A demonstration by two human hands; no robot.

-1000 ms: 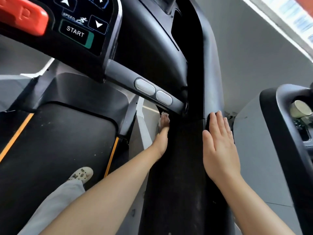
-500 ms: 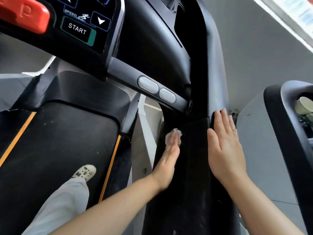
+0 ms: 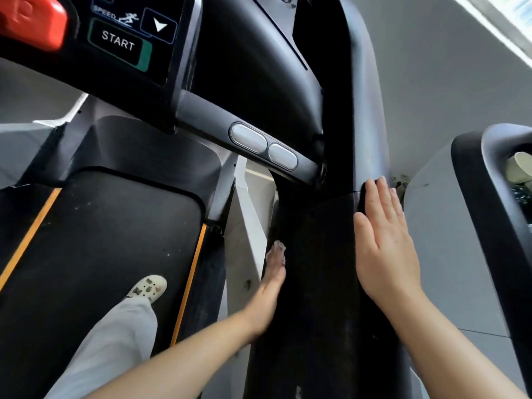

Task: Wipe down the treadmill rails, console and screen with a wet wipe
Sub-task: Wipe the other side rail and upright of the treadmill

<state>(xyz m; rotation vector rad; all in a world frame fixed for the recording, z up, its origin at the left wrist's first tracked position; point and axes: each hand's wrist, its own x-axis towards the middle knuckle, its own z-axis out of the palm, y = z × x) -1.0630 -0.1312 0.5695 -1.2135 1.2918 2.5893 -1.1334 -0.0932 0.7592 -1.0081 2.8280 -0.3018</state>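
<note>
The treadmill's right rail is a wide black padded bar running away from me to the console. My left hand lies edge-on along the rail's left side, fingers straight, pressing a small white wet wipe against it; only the wipe's tip shows past my fingertips. On the rail's right edge my right hand rests flat with straight fingers and holds nothing. A grey crossbar with two silver pads joins the rail just beyond my hands.
The console shows a START button and a red stop knob at top left. Below lies the black belt with orange stripes, my leg and shoe on it. A neighbouring machine's black frame stands right.
My left hand with the wipe has slid back along the rail toward me, going from the top face down to the left side. My right hand has stayed in place.
</note>
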